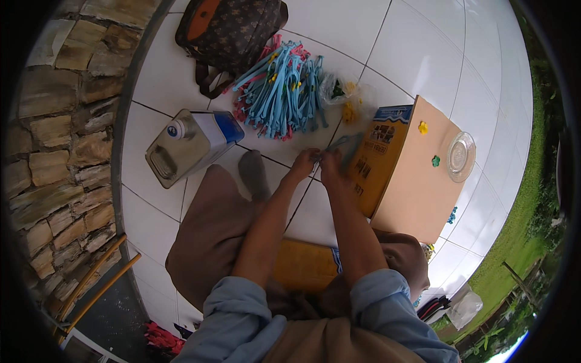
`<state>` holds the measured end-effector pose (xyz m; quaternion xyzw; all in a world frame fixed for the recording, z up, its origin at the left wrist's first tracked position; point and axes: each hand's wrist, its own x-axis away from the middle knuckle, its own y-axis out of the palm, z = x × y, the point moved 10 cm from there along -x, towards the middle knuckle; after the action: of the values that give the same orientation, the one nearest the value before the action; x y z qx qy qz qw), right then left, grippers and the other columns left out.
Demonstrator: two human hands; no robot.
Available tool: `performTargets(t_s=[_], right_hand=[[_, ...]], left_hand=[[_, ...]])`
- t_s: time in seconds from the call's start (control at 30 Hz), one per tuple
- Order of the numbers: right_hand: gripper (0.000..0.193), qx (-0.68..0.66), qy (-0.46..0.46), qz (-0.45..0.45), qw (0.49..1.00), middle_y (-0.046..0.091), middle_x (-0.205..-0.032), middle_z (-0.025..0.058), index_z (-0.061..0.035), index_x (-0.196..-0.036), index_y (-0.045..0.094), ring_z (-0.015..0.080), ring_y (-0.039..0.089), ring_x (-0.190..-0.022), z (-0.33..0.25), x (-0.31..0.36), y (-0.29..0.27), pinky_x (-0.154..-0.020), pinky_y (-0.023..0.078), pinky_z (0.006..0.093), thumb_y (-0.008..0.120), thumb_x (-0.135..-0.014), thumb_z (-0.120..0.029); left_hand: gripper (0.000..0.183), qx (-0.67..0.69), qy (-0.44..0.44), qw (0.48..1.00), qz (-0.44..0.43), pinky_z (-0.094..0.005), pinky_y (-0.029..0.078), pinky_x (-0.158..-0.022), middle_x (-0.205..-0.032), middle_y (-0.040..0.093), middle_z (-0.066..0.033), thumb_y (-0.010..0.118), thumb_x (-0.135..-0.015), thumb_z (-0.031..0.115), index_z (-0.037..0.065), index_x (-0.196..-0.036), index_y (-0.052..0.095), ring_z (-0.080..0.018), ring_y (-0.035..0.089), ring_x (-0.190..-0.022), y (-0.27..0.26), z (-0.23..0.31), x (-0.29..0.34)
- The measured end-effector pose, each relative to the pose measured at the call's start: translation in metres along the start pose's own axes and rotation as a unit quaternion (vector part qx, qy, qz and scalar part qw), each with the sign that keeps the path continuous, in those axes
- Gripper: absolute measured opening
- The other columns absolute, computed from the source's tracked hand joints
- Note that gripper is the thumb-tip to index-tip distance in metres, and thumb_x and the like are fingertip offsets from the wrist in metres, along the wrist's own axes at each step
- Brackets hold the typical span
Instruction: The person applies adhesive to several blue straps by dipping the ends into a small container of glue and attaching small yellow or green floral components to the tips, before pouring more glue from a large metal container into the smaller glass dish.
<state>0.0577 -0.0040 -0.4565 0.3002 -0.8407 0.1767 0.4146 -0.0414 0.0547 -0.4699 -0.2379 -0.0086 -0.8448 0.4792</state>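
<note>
My left hand (307, 161) and my right hand (330, 163) meet over the tiled floor, fingertips pinched close together. A light blue strip (347, 143) trails from them toward the box; its end in the fingers is too small to make out. Just beyond lies a pile of light blue and pink strips (284, 88), some bearing small yellow flowers. Beside it a clear plastic bag (362, 97) holds yellow and green pieces. On the cardboard box (417, 181) to the right lie a yellow flower (423, 127), a green flower (436, 161) and a clear glass dish (461, 156).
A metal tin (190, 148) with a white cap stands on the left, near my foot (253, 172). Farther back is a brown patterned backpack (239, 36). The stone wall (60, 139) borders the left, grass (514, 224) the right. Another yellow-brown box (302, 265) is between my legs.
</note>
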Motion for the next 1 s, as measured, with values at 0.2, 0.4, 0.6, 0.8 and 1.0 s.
performTargets(t_s=[0.2,0.4,0.6,0.8,1.0], right_hand=[[0.024,0.02,-0.034,-0.004,0.999,0.05,-0.074,0.0086,0.0005,-0.101,0.045,0.0169,0.051,-0.064,-0.03,0.021,-0.01,-0.057,0.043,0.0304,0.04,-0.08,-0.008],[0.021,0.056,-0.059,-0.108,0.991,0.05,-0.071,0.0076,-0.0011,-0.1,0.049,0.0165,0.051,-0.058,-0.071,0.066,0.002,-0.05,0.043,0.0314,0.036,-0.086,-0.01],[0.023,0.253,-0.158,-0.207,0.932,0.049,-0.061,0.0046,-0.0012,-0.091,0.056,0.0144,0.048,-0.049,-0.141,0.136,0.0,-0.045,0.041,0.0299,0.046,-0.088,-0.021],[0.017,0.529,-0.558,-0.152,0.622,0.057,-0.078,0.0075,-0.0102,-0.097,0.061,0.0249,0.054,-0.079,-0.25,0.284,-0.041,-0.074,0.043,0.0387,0.054,-0.082,-0.015],[0.027,0.432,-0.726,0.155,0.512,0.053,-0.102,0.0059,-0.0156,-0.096,0.063,0.0286,0.042,-0.108,-0.295,0.351,-0.132,-0.095,0.026,0.0524,0.055,-0.074,-0.004]], left_hand=[[0.013,-0.032,-0.034,0.999,0.015,-0.0383,0.046,-0.065,-0.074,0.061,-0.0155,0.047,-0.08,0.009,0.004,-0.088,0.057,-0.0323,0.06,-0.069,-0.001,0.059,0.016],[0.015,-0.059,0.111,0.99,0.064,-0.0394,0.044,-0.067,-0.078,0.058,-0.0136,0.048,-0.076,0.0,0.005,-0.09,0.05,-0.0309,0.058,-0.075,-0.031,0.156,0.028],[0.043,-0.24,0.355,0.904,0.006,-0.0376,0.041,-0.084,-0.105,0.051,-0.0089,0.053,-0.063,-0.014,0.01,-0.098,0.05,-0.0278,0.048,-0.102,-0.028,0.298,0.073],[0.031,-0.46,0.429,0.771,-0.104,-0.0372,0.043,-0.085,-0.097,0.057,-0.0066,0.066,-0.067,0.01,0.01,-0.096,0.053,-0.0236,0.053,-0.099,-0.021,0.374,0.123],[0.019,-0.3,0.435,0.843,-0.103,-0.0379,0.045,-0.056,-0.067,0.06,-0.014,0.056,-0.082,0.019,0.002,-0.09,0.053,-0.0312,0.06,-0.063,0.005,0.407,0.179]])
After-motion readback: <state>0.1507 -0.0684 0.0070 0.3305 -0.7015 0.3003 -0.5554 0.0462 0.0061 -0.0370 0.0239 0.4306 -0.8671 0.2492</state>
